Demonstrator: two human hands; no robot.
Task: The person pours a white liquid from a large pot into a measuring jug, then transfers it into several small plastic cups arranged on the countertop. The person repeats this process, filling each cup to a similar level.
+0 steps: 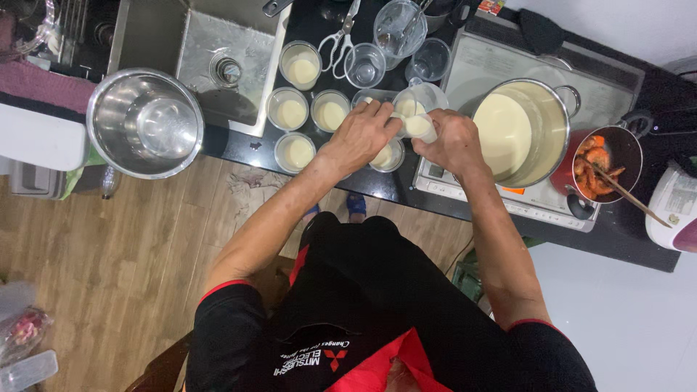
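Note:
My left hand (361,135) grips a small clear cup (387,153) on the black counter, fingers over its rim. My right hand (451,139) holds a tilted small cup of cream-coloured liquid (420,125) just above it, next to a clear measuring jug (423,97). Several small cups filled with the same pale liquid (292,111) stand in a cluster to the left. A large steel pot of the pale liquid (519,131) sits on the cooktop to the right.
A steel bowl (144,122) sits at the left by the sink (218,58). Empty glasses (365,65) and scissors (340,36) lie at the back. A small pan of shrimp with a wooden stick (606,163) and a white appliance (675,203) stand at the right.

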